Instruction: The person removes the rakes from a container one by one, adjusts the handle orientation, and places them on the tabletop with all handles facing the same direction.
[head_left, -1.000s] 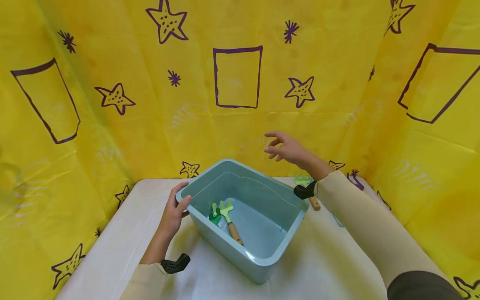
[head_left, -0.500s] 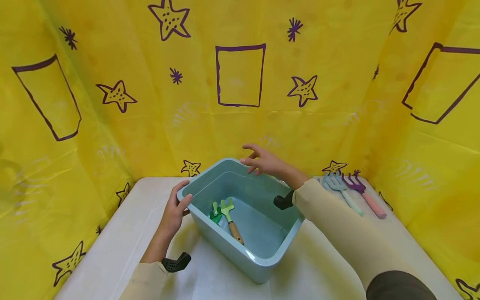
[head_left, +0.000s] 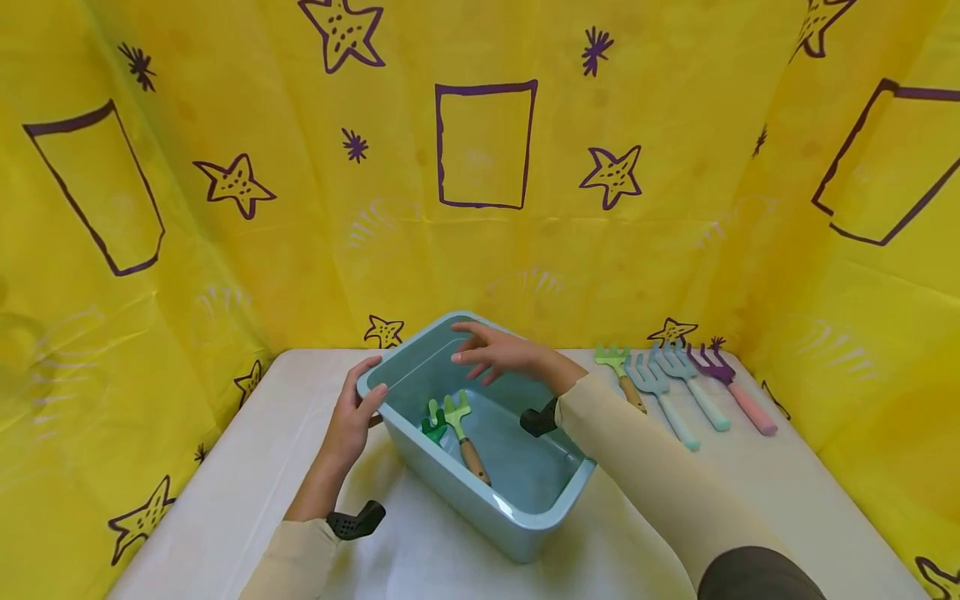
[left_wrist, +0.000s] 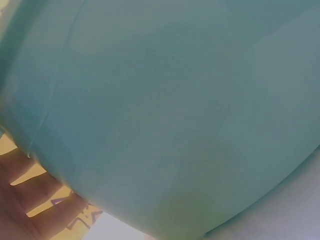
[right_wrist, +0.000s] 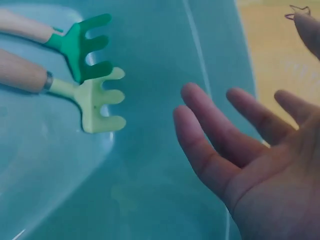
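A teal plastic bin (head_left: 525, 512) stands on the white table. My left hand (head_left: 351, 417) grips its left corner, thumb over the rim and fingers flat against the outer wall (left_wrist: 165, 110). My right hand (head_left: 491, 354) hovers over the bin's opening, fingers straight and spread, holding nothing. In the right wrist view the right hand (right_wrist: 240, 145) faces the bin's inner wall (right_wrist: 165, 195). On the bin's floor lie a light green toy rake (head_left: 457, 414) (right_wrist: 97, 102) and a dark green toy rake (head_left: 432, 428) (right_wrist: 82, 45), side by side, both with wooden handles.
Right of the bin, a row of toy tools lies on the table (head_left: 810, 492): a green rake (head_left: 617, 367), two pale blue forks (head_left: 663, 392) and a purple fork with a pink handle (head_left: 731, 392). Yellow patterned cloth walls the table on three sides.
My right hand has moved left and down, from above the table's back right to over the bin. The tools on the right came into sight. My left hand stayed put.
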